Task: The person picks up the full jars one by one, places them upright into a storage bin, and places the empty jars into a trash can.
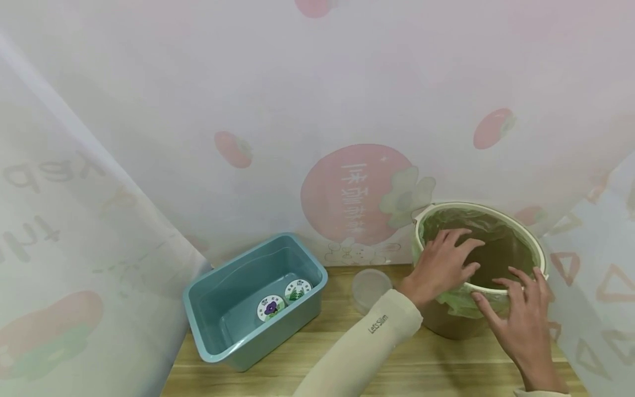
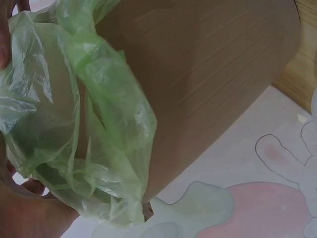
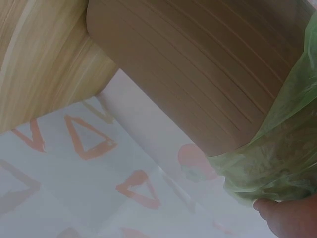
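Note:
A brown trash bin [image 3: 198,74] with a cream rim ring [image 1: 533,234] stands at the right of the head view. Lining it is a thin green trash bag [image 2: 116,114], whose crumpled edge hangs over the outside below the ring. My left hand [image 1: 444,264] reaches over the bin's left side, its fingers spread and slightly bent above the opening. At the front right, my right hand [image 1: 528,317] has its fingertips by the rim and its thumb against the bag outside. A gap shows between thumb and fingers on both hands. Inside the bin, the bottom is too dark to make out.
Left of the bin, a teal plastic basin [image 1: 255,339] holds two round discs [image 1: 270,309] printed with plants. Between basin and bin sits a translucent round container [image 1: 372,289]. The wooden table [image 1: 317,361] is bounded by printed white sheets [image 1: 268,88] behind and at both sides.

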### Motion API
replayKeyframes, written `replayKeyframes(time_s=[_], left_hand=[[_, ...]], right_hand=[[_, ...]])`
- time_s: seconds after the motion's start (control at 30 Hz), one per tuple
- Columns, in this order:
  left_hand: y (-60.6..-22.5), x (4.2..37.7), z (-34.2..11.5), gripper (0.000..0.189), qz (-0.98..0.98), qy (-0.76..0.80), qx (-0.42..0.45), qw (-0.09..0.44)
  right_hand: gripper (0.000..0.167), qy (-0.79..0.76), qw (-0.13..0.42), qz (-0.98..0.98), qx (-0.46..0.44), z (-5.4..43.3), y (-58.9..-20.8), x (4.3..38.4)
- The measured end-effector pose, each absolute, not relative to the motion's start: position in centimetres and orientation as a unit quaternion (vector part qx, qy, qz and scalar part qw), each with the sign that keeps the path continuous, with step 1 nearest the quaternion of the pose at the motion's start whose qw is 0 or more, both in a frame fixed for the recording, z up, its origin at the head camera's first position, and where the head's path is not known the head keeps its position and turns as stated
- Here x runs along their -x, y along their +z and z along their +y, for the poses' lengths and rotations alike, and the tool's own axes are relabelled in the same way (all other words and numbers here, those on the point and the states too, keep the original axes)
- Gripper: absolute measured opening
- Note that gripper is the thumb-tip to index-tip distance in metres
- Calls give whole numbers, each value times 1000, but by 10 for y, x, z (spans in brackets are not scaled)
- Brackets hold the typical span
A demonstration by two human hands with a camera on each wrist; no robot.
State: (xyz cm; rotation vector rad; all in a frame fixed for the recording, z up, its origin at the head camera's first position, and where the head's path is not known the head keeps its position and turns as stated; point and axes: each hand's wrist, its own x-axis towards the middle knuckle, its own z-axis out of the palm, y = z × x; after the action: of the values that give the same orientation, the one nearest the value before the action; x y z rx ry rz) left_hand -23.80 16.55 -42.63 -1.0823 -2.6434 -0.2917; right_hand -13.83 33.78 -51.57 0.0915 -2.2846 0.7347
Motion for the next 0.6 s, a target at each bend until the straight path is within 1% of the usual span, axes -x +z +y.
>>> replayKeyframes(time_s=[0.1, 0.27, 0.33, 0.47, 0.6], left_hand=[[-428, 238, 162, 49, -910, -103, 376, 144], [-429, 240, 154, 49, -903, -101, 379, 177], [-429, 241, 151, 49, -899, -104, 381, 189], [-428, 244, 142, 48, -895, -106, 380, 208], [-430, 248, 131, 48, -900, -111, 361, 215]], right_hand=[[80, 285, 364, -886, -40, 337, -515, 138], [80, 283, 365, -886, -46, 338, -514, 138], [83, 281, 370, -884, -51, 339, -513, 139], [93, 276, 391, -876, -64, 342, -513, 140], [93, 282, 393, -873, -64, 342, -515, 139]])
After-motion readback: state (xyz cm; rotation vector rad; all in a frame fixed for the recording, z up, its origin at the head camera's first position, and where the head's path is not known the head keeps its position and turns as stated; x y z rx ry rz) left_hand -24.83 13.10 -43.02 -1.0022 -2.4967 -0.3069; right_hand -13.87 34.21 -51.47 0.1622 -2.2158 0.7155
